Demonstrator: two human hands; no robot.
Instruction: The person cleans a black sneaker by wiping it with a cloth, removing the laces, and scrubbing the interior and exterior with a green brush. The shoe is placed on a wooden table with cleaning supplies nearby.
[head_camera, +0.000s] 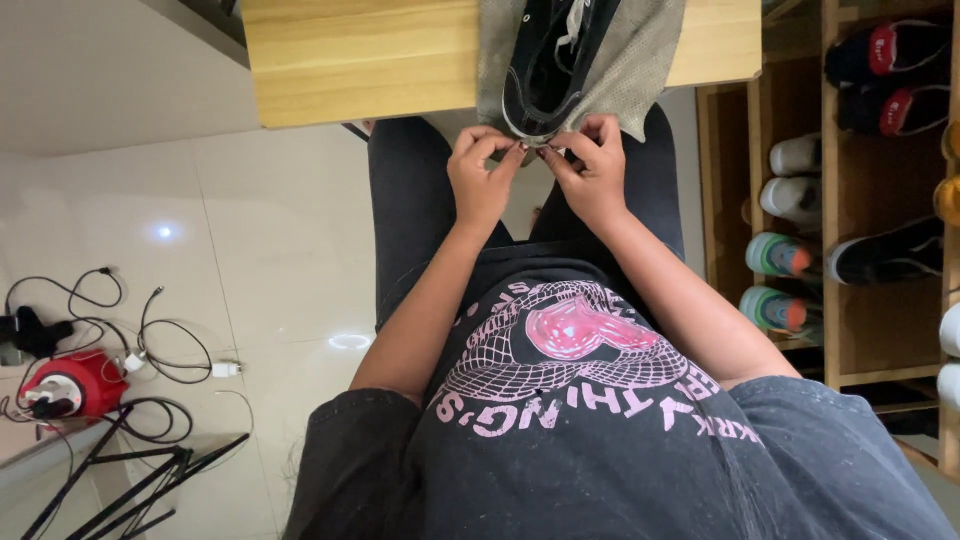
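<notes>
A black sneaker (548, 62) with a white sole lies on a grey-green cloth (640, 60) at the near edge of a wooden table (350, 60). Both hands meet at the shoe's heel end. My left hand (482, 178) pinches something small at the heel rim with its fingertips. My right hand (592, 170) pinches the same spot from the other side, fingers curled. What they pinch is too small to tell; it may be the cloth's edge or the shoe's heel. I am seated, black trousers under the table edge.
A wooden shoe rack (850, 200) with several pairs of shoes stands at the right. On the white tiled floor at left lie a red cable reel (75, 385), tangled black cables (150, 340) and black tripod legs (130, 480).
</notes>
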